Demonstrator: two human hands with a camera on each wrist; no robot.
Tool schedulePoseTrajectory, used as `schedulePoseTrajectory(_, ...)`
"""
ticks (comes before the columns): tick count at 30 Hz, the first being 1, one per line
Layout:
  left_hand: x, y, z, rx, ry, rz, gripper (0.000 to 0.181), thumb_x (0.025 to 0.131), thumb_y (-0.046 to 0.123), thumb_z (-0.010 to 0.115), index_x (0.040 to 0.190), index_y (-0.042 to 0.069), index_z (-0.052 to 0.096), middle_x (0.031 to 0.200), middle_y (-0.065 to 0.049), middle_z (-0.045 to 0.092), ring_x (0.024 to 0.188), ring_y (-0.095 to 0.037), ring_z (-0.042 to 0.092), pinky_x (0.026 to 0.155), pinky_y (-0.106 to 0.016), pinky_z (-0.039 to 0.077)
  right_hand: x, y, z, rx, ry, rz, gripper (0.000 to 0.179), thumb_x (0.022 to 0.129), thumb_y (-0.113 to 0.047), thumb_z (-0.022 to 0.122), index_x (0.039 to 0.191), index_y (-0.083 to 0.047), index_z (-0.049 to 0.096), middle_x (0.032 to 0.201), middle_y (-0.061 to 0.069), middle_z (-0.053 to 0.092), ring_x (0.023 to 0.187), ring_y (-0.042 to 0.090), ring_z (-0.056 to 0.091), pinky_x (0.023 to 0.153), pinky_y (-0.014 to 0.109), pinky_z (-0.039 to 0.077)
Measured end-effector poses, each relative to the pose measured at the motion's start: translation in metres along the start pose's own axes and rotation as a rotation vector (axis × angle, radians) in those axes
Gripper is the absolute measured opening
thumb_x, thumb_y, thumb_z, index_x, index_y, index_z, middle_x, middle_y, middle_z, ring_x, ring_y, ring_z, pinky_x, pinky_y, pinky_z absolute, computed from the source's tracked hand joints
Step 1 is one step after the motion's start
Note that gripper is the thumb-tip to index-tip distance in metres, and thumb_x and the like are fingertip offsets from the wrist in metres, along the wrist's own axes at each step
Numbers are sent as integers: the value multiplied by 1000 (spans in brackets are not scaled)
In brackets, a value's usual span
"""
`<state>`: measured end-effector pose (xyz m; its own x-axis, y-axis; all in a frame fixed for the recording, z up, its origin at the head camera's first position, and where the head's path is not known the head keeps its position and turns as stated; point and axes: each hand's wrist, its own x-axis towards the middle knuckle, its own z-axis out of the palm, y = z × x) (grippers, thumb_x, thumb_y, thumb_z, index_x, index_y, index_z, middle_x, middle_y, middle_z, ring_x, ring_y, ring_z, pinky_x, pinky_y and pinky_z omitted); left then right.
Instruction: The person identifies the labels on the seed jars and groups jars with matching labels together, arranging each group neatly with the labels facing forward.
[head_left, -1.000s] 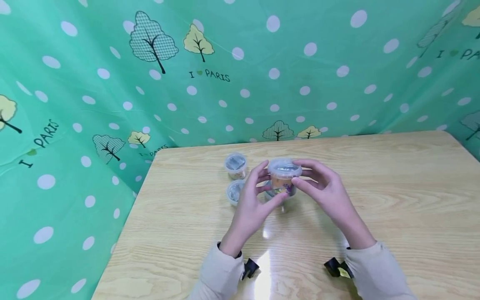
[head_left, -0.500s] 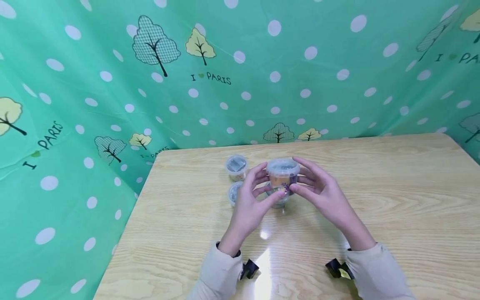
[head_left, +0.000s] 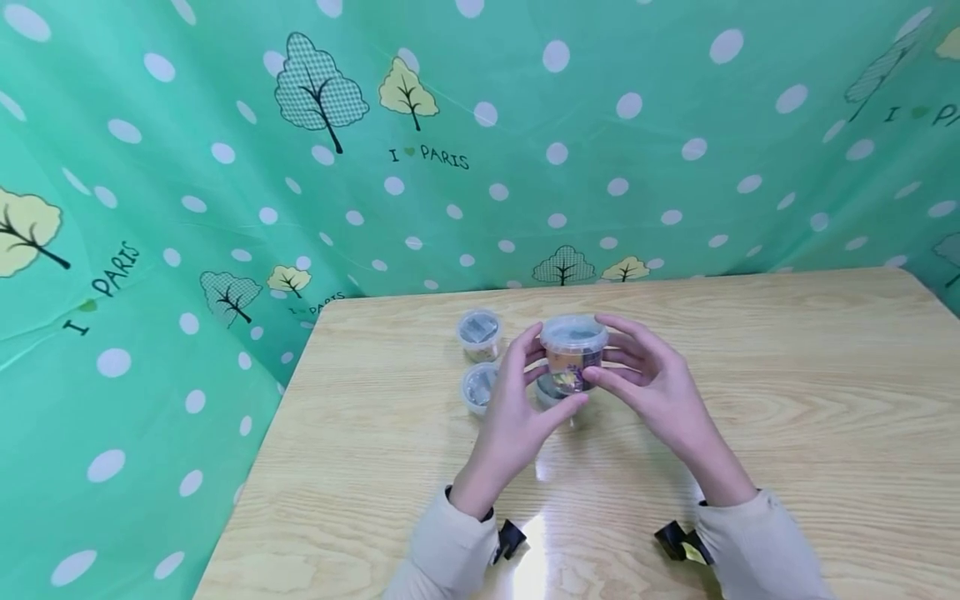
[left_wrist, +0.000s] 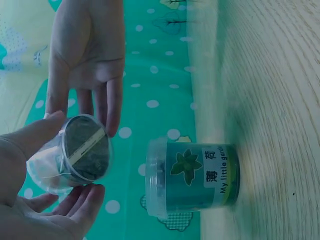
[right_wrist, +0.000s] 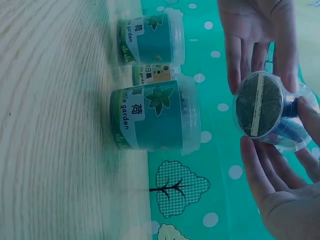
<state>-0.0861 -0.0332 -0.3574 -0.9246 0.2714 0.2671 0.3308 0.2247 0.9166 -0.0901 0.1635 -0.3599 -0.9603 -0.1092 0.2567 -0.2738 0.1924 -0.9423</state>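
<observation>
A small lidded plastic tub (head_left: 573, 362), with an orange label bearing purple flowers, is held above the table between both hands. My left hand (head_left: 517, 417) grips it from the left, thumb near its base. From the right, my right hand (head_left: 663, 387) holds it, with thumb on its side and index finger by the lid rim. Its dark bottom (left_wrist: 87, 147), crossed by a pale strip, shows in both wrist views. Behind and below it stands a green-labelled tub (left_wrist: 192, 175) reading "My little garden", partly hidden in the head view.
Two more lidded tubs stand to the left on the wooden table (head_left: 360, 433): a rear tub (head_left: 480, 333) and a nearer tub (head_left: 478, 387), partly covered by the left hand. A green dotted cloth (head_left: 450, 208) hangs behind the table and along its left side.
The left thumb has slid down from the front of the held tub, so more of its label shows. The right index finger has shifted from the lid's top to its rim.
</observation>
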Motion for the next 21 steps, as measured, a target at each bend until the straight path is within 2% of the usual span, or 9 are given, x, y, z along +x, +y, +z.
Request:
schedulePoseTrajectory(6,0,0,0,-1,10,-9,84,86,15,78,153,14,28,141,-7,47,129,-18,49,108,-27,47,0,-1,2,7,0,-1,59,90,-8,72,145,-16,50,134,16,60,112,5,62,95,18,54)
schedulePoseTrajectory(10,2,0,-2,-64,25,-19,87,83,11,81,153,13,29,138,-9,49,126,-20,52,106,-26,48,0,-2,2,32,-15,-20,57,94,-8,67,147,-15,47,139,16,56,118,5,58,98,17,51)
schedulePoseTrajectory(14,3,-1,-4,-129,24,-13,89,80,7,82,152,14,31,137,-11,51,123,-21,54,105,-26,49,-1,-3,1,36,-37,-7,54,99,-12,60,150,-20,44,145,14,51,125,6,54,99,16,49)
schedulePoseTrajectory(21,3,-2,-4,-155,14,8,85,80,5,82,150,14,34,136,-11,51,122,-22,55,104,-27,50,-3,-7,0,21,-37,34,51,102,-19,57,150,-23,44,144,16,52,127,31,55,96,16,50)
